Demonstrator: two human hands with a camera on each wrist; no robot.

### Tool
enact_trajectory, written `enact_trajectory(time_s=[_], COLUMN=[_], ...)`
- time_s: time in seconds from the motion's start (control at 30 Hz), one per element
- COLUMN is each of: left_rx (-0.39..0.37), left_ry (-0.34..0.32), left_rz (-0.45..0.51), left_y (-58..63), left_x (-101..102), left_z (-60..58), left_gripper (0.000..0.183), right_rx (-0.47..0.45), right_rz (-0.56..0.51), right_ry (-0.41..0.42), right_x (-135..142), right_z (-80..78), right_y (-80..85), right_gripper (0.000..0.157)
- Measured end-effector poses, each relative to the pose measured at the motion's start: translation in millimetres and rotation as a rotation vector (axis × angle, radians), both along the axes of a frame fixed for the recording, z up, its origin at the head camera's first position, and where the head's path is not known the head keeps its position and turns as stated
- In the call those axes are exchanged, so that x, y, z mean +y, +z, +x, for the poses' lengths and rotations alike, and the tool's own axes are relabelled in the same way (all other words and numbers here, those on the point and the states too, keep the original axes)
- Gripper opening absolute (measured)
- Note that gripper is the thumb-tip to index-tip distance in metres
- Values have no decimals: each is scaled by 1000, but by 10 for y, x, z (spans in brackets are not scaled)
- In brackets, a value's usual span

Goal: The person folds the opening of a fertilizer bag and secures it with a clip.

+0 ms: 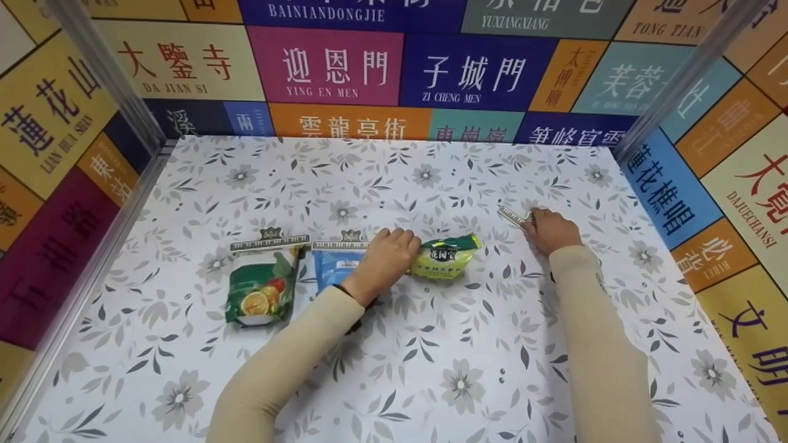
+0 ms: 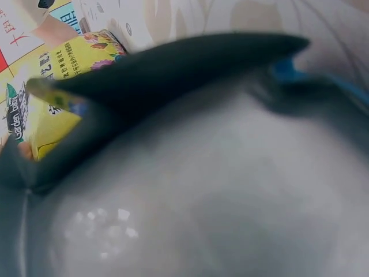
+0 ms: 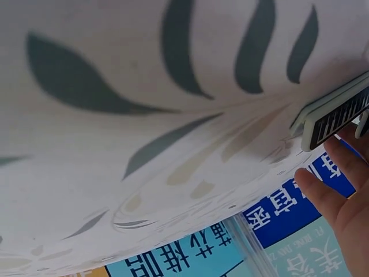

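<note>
My left hand (image 1: 385, 261) grips the left end of a small yellow-green bag (image 1: 440, 264) with a dark green top edge. In the left wrist view the yellow bag (image 2: 69, 75) shows at upper left, behind a large blurred dark and grey surface. Off to the right, my right hand (image 1: 554, 232) holds a sealing clip (image 1: 512, 214) with a piano-key pattern, just above the cloth. The right wrist view shows the clip (image 3: 337, 118) at the fingertips. My left forearm partly covers a blue bag (image 1: 335, 267), which has a similar clip (image 1: 345, 244) along its top.
Left of the blue bag lies a green and white bag (image 1: 261, 289) with fruit pictures, a piano-key clip (image 1: 271, 242) across its top. A white floral cloth (image 1: 462, 344) covers the table. Panels with colourful lettering (image 1: 326, 67) stand behind and at both sides.
</note>
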State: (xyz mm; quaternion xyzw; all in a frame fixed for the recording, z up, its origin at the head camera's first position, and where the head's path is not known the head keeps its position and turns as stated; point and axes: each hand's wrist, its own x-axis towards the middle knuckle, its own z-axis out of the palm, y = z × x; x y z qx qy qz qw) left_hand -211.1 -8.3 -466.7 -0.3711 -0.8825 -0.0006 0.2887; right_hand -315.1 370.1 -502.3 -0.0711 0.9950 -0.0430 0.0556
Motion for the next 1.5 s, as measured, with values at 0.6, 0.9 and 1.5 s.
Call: enact_trajectory(time_s=[0.6, 0.9, 1.5], left_rx=[40, 20, 41], left_ry=[-13, -14, -16], left_rz=[7, 4, 8], left_y=[-7, -16, -17], left_x=[-7, 2, -9], left_z=[5, 4, -3], left_gripper=[13, 10, 8], right_rx=[45, 97, 142], right_rz=[-36, -63, -69], right_ry=[17, 63, 119], right_x=[-69, -42, -38], right_z=[7, 4, 8], right_y=[40, -5, 54], right_gripper=[45, 32, 36])
